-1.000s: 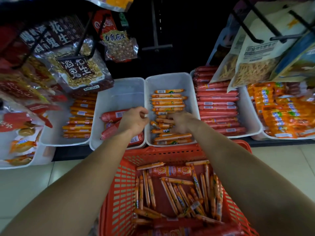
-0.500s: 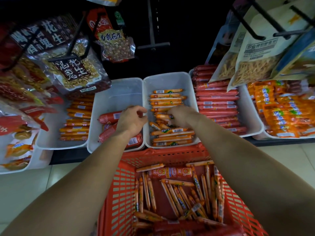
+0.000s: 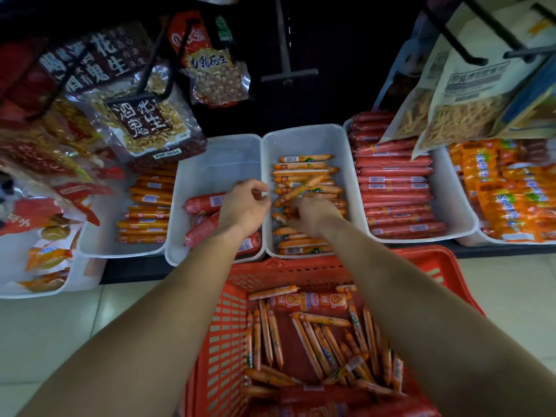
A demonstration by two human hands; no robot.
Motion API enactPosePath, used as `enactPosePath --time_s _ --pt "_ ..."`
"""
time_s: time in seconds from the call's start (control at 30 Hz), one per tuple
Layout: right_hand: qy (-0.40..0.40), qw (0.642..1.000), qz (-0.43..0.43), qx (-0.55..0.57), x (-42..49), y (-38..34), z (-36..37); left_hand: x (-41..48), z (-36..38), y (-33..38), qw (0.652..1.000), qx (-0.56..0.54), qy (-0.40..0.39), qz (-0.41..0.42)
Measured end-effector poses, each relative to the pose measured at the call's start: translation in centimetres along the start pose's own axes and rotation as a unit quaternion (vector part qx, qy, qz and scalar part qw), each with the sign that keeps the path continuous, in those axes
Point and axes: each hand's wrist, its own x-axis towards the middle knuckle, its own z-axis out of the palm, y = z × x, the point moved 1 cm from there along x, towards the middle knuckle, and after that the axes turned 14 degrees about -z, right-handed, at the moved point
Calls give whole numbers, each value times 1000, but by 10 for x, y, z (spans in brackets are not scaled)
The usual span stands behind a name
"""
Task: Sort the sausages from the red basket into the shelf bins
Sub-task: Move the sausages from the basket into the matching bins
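**Operator:** Report the position of the right hand.

**Inspector:** The right hand (image 3: 313, 215) is inside the middle bin (image 3: 307, 136) on the shelf, over the stacked sausages (image 3: 304, 168), which are thin and orange. Its grip is curled and closes on the lower end of one tilted sausage (image 3: 304, 188).

**Operator:** Orientation of that item?

**Inspector:** The long axis is diagonal. The near end sits low and left at the fingertips. The far end points up and right, toward the back of the bin. It crosses the stacked sausages beneath it, whose long axes run left to right, parallel to the bin's front wall.

**Operator:** And the left hand?

**Inspector:** The left hand (image 3: 243, 206) hangs above the wall between the middle bin and the neighbouring bin (image 3: 216, 158). That bin holds fat red sausages (image 3: 204, 203) lying roughly left to right. The fingers are curled toward the thumb. Whether that grip pinches anything cannot be told.

**Operator:** Location of the unsorted stock?

**Inspector:** It is in the red basket (image 3: 222, 326), just in front of the shelf edge, between the two forearms. The loose sausages (image 3: 316, 347) there lie mostly with long axes running front to back, and several are slanted. One thicker orange pack (image 3: 310, 300) lies crosswise at the far end.

**Operator:** Adjacent storage?

**Inspector:** Right of the middle bin, long red sausages (image 3: 394, 188) are stacked with their axes left to right.
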Motion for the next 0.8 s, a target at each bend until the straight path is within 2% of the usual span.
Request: enactPosePath --time_s 0.1,0.37,0.5,0.6,0.8 --pt "19 999 27 20 2 -9 7 1 1 -3 1000 1 -4 -2" --pt "-14 996 38 81 10 -9 15 6 -5 -6 1000 -2 10 -19" --pt "-4 997 35 62 8 -9 9 5 -7 -8 1000 5 6 -22" --pt "-12 996 14 92 6 -7 8 3 -7 -7 1000 8 2 -22" --pt "-12 999 -38 12 -1 -6 2 -5 -5 -5 999 43 -29 5"
